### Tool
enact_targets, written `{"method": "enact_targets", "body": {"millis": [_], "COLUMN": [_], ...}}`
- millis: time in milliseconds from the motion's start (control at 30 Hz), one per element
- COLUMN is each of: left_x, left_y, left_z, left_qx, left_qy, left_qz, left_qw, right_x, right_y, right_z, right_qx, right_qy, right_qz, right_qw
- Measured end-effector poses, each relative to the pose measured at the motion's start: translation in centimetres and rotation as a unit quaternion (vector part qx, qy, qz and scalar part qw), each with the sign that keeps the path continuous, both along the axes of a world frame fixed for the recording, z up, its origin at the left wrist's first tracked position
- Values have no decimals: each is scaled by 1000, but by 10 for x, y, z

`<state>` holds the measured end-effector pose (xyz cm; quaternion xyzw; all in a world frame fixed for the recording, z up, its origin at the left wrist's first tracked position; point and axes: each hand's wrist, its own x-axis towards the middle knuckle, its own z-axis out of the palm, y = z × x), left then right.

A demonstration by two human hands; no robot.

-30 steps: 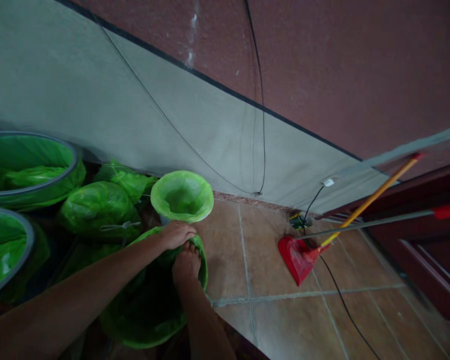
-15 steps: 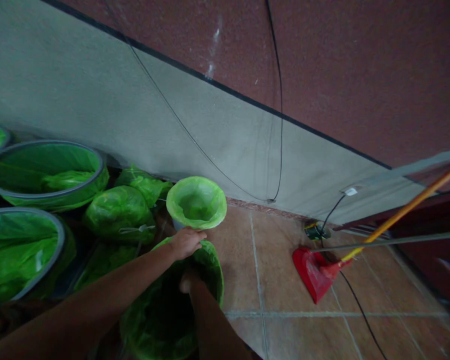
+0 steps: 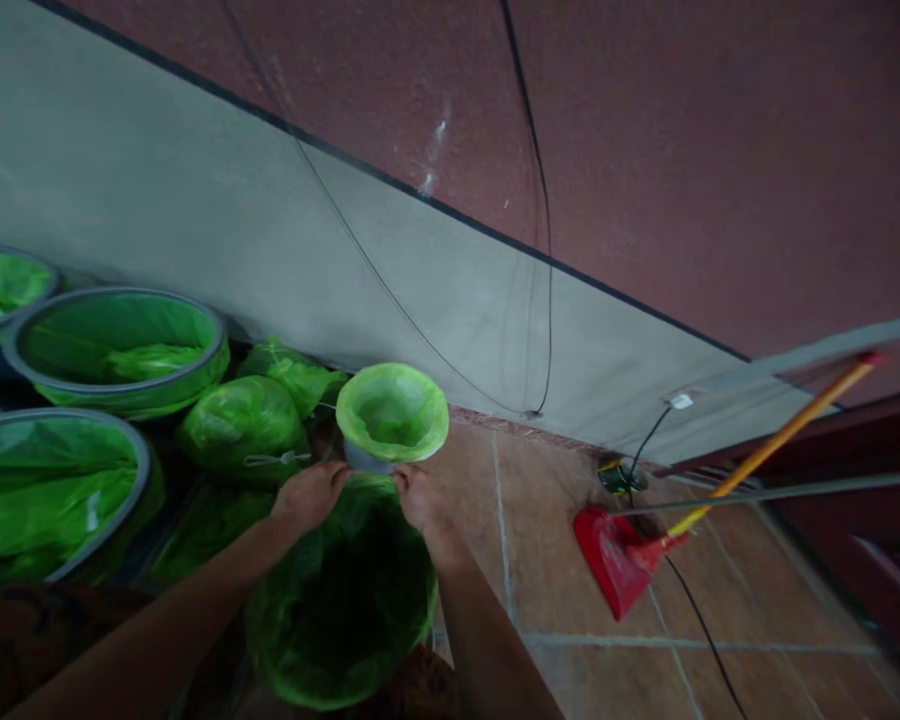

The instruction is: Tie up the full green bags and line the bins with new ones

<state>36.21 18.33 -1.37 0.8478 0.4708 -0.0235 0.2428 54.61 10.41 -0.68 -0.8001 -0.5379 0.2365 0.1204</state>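
Tiled floor point(image 3: 547, 560), right hand point(image 3: 420, 500) raised from inside lined bin point(image 3: 274, 640), clamped on its rim point(image 3: 369, 482), left hand point(image 3: 309, 495) likewise

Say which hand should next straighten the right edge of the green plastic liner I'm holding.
Probably your right hand: it's at the far rim of the liner, nearer that edge than your left hand.
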Motion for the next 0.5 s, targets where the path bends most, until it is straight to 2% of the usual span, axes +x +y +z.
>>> {"method": "enact_targets", "body": {"millis": [133,267,500], "left_x": [-12,-19,-10], "left_y": [-7,-10,1], "left_z": [-6,-17,-21], "left_qx": [-4,-3,0], "left_qy": [40,76,58], "left_qz": [-41,-52,-61], "left_qw": [998,996,996], "right_x": [3,6,-7], "right_y": [-13,-23,-37], "right_z": [-22,-23,-31], "right_qx": [10,26,37], "right_qy": [50,80,29], "right_qz": [24,50,-57], "right_qw": [998,995,997]}}
